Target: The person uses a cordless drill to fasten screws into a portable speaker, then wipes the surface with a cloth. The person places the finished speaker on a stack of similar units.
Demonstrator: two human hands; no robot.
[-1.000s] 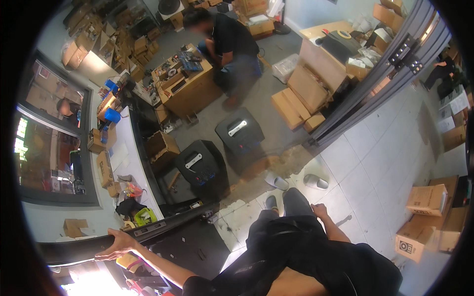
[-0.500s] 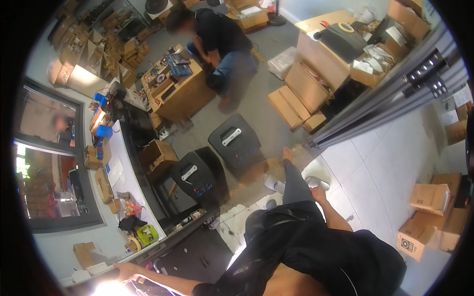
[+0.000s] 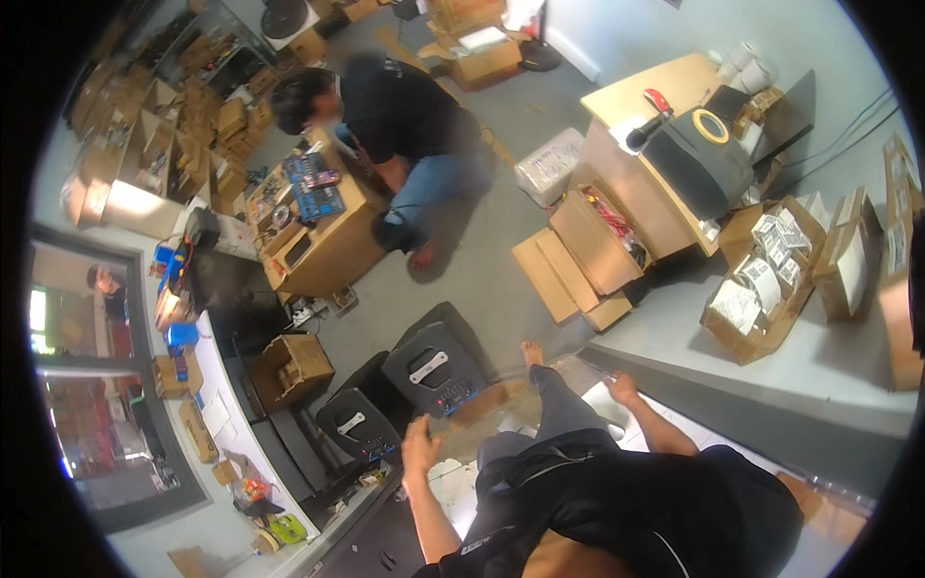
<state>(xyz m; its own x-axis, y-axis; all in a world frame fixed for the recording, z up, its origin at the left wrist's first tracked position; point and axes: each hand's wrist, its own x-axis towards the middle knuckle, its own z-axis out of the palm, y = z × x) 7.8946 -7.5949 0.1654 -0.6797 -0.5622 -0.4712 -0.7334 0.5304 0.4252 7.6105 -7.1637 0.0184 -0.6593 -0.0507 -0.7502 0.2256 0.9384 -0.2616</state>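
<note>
My left hand (image 3: 421,449) is raised with its fingers apart and nothing in it, in front of two black portable speakers with pale handles. The smaller speaker (image 3: 358,420) stands nearest that hand, and the larger speaker (image 3: 433,369) is just beyond it on the floor. My right hand (image 3: 622,389) hangs by my right leg with its fingers curled. A small dark bit shows at its fingertips, too small to name. My bare foot (image 3: 533,354) is on the floor ahead.
A person (image 3: 400,135) crouches beside a wooden bench (image 3: 337,252) bearing a blue circuit board. Opened cartons (image 3: 562,279) stand right of the path, below a wooden desk (image 3: 602,99). Along the left wall runs a white counter (image 3: 246,438). A dark threshold strip (image 3: 732,409) crosses at right.
My left hand has left the counter's near end at lower left and come up and right toward the speakers. My view has shifted with my body; the right hand stays by my leg.
</note>
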